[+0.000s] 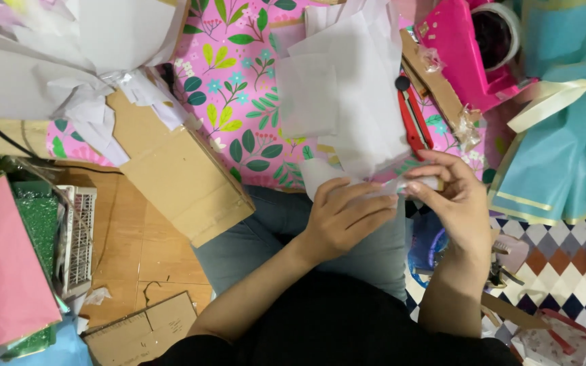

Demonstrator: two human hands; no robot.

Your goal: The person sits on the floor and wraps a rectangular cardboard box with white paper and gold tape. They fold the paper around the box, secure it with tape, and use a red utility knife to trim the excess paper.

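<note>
My left hand (344, 215) and my right hand (457, 196) meet over my lap, both pinching the lower end of a stack of thin white tissue paper (347, 81). The sheets fan upward and away from me over a pink floral mat (239, 102). My right fingers grip a crumpled, gathered bit of the paper; my left fingers fold over the edge beside it. A red utility knife (413, 118) lies just right of the sheets.
A cardboard box (178, 176) lies to my left, a white-wrapped bouquet (49, 54) at top left. Blue wrapping paper with a cream ribbon (564, 135) sits at right, a pink tape dispenser (466, 47) above. Pink paper (5, 264) and a white basket (76, 234) are at far left.
</note>
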